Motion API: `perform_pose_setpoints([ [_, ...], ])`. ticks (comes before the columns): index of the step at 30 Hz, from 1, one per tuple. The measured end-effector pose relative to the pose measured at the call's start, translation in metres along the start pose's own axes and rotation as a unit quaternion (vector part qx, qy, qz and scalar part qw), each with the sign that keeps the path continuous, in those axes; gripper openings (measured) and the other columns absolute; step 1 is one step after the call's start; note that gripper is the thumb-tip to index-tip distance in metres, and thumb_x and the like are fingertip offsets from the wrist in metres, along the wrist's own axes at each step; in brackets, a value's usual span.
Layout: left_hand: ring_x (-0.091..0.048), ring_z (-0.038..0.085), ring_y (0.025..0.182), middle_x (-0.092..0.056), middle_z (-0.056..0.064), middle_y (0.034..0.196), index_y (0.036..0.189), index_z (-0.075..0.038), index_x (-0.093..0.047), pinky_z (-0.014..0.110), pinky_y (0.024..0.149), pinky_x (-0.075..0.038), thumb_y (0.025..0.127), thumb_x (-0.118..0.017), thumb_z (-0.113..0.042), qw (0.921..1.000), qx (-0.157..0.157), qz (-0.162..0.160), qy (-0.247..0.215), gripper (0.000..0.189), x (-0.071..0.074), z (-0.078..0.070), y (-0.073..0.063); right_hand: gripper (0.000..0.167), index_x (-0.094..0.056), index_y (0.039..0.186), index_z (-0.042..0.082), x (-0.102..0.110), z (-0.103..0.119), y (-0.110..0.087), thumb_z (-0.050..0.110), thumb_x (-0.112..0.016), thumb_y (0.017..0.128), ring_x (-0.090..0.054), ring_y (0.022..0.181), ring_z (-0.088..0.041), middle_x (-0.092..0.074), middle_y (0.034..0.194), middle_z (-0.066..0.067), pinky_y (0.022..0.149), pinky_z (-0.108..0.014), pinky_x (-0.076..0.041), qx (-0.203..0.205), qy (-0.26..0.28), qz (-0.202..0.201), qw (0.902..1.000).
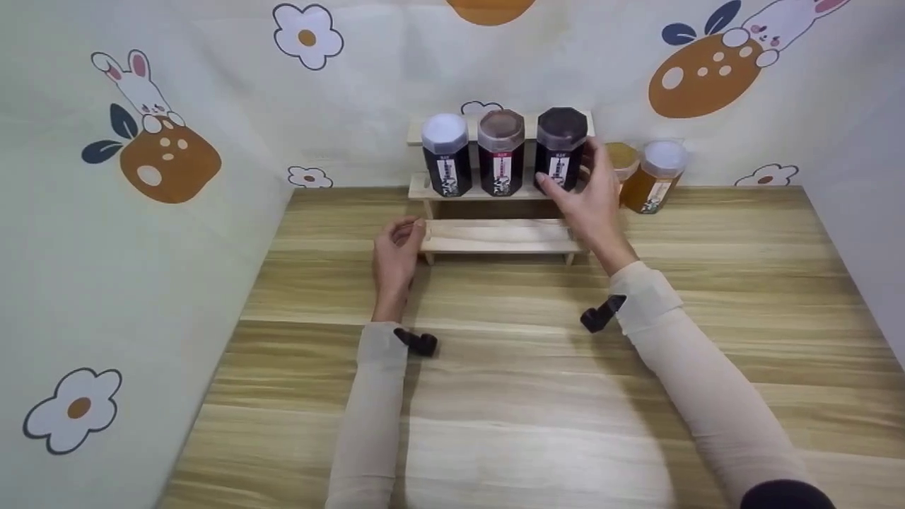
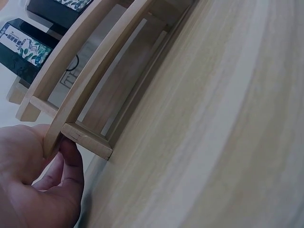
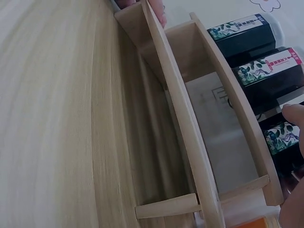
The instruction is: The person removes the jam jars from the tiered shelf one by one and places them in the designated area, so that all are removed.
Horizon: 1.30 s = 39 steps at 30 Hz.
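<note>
Dark-lidded jar (image 1: 558,152) stood upright at the right end of the middle tier (image 1: 418,187) of a small wooden rack (image 1: 498,235), in line with a white-lidded dark jar (image 1: 447,157) and a brown-lidded jar (image 1: 501,153). From where I stood, the person's right grip (image 1: 594,201) was closed on it, thumb across the front, fingers at its right side. The left grip (image 1: 398,258) pinched the left end of the rack's lowest board (image 2: 95,76). I judged the step in hand to be seating the jar while the rack was steadied; full contact beneath it could not be confirmed. The next move appeared to call for an even release, without nudging the brown-lidded jar. A white-lidded amber jar (image 1: 659,180) and a yellow-lidded amber jar (image 1: 622,159), the latter partly hidden, stood right of the rack. The tabletop (image 1: 495,396) was wood-grained, with glare on its nearer part. Pale sheeting (image 1: 385,92) printed with flowers, rabbits and orange fruit covered the back and left walls.
</note>
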<state>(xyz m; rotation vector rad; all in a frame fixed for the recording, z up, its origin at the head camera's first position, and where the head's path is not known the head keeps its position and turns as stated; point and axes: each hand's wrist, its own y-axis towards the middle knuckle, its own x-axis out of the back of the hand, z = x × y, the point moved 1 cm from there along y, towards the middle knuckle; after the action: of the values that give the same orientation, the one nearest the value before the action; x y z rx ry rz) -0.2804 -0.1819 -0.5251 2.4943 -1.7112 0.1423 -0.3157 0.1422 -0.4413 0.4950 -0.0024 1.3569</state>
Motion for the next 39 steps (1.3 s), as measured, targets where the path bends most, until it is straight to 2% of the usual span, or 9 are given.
perform_pose_setpoints([
  [4,-0.071,0.021,0.11,-0.077,0.009,0.116,0.123,-0.007,-0.074,0.033,0.095,-0.059,0.103,-0.076,-0.03,1.0,0.0,0.001,0.0,0.03,-0.001,0.0,0.0,0.082,-0.051,0.153,0.013,0.001,-0.001,-0.001,0.027,-0.095,0.085,-0.062,0.138,-0.022,-0.061,0.149,-0.009,0.117,-0.034,-0.052,0.014,0.01,-0.017,0.9997],
  [9,-0.072,0.021,0.109,-0.077,0.008,0.115,0.124,-0.008,-0.074,0.032,0.095,-0.059,0.103,-0.076,-0.031,1.0,0.006,0.0,0.005,0.031,-0.001,0.0,0.0,0.086,-0.051,0.154,0.011,0.004,-0.002,-0.005,0.026,-0.097,0.083,-0.063,0.136,-0.022,-0.062,0.149,-0.01,0.115,-0.034,-0.055,0.011,0.022,-0.028,0.9993],
  [16,-0.071,0.021,0.11,-0.077,0.008,0.115,0.125,-0.006,-0.073,0.032,0.095,-0.059,0.104,-0.075,-0.03,0.9999,-0.005,0.008,-0.008,0.031,0.0,0.001,0.001,0.082,-0.058,0.149,0.012,0.018,-0.004,-0.016,0.032,-0.098,0.081,-0.065,0.129,-0.02,-0.066,0.144,-0.007,0.113,-0.036,-0.054,0.022,0.005,-0.042,0.9988],
  [24,-0.071,0.021,0.109,-0.076,0.01,0.115,0.124,-0.006,-0.073,0.03,0.093,-0.058,0.104,-0.075,-0.028,0.9998,-0.006,0.005,-0.016,0.03,0.001,-0.001,0.0,0.082,-0.06,0.149,0.009,0.038,-0.005,-0.028,0.019,-0.099,0.078,-0.066,0.127,-0.023,-0.066,0.142,-0.01,0.111,-0.04,-0.057,0.038,0.045,-0.051,0.997],
  [30,-0.07,0.021,0.109,-0.076,0.01,0.115,0.123,-0.006,-0.073,0.028,0.091,-0.058,0.104,-0.075,-0.027,0.9998,-0.003,0.005,-0.021,0.029,0.001,-0.001,0.0,0.08,-0.06,0.147,0.009,0.05,-0.012,-0.038,0.013,-0.099,0.077,-0.068,0.127,-0.024,-0.066,0.141,-0.011,0.113,-0.036,-0.057,0.028,0.078,-0.062,0.9946],
  [35,-0.071,0.021,0.109,-0.076,0.01,0.115,0.124,-0.007,-0.073,0.028,0.089,-0.058,0.104,-0.076,-0.03,0.9999,-0.002,0.006,-0.011,0.03,0.0,0.001,-0.001,0.075,-0.063,0.143,0.012,0.063,-0.021,-0.043,0.013,-0.099,0.077,-0.069,0.117,-0.022,-0.068,0.133,-0.009,0.107,-0.031,-0.059,0.023,0.072,-0.078,0.9941],
  [39,-0.071,0.021,0.11,-0.077,0.009,0.116,0.126,-0.006,-0.073,0.029,0.09,-0.058,0.104,-0.076,-0.031,1.0,-0.001,0.003,0.0,0.034,0.0,0.003,0.0,0.073,-0.063,0.141,0.015,0.076,-0.027,-0.044,0.019,-0.1,0.078,-0.068,0.116,-0.019,-0.068,0.13,-0.005,0.102,-0.029,-0.06,0.012,0.056,-0.085,0.9948],
])
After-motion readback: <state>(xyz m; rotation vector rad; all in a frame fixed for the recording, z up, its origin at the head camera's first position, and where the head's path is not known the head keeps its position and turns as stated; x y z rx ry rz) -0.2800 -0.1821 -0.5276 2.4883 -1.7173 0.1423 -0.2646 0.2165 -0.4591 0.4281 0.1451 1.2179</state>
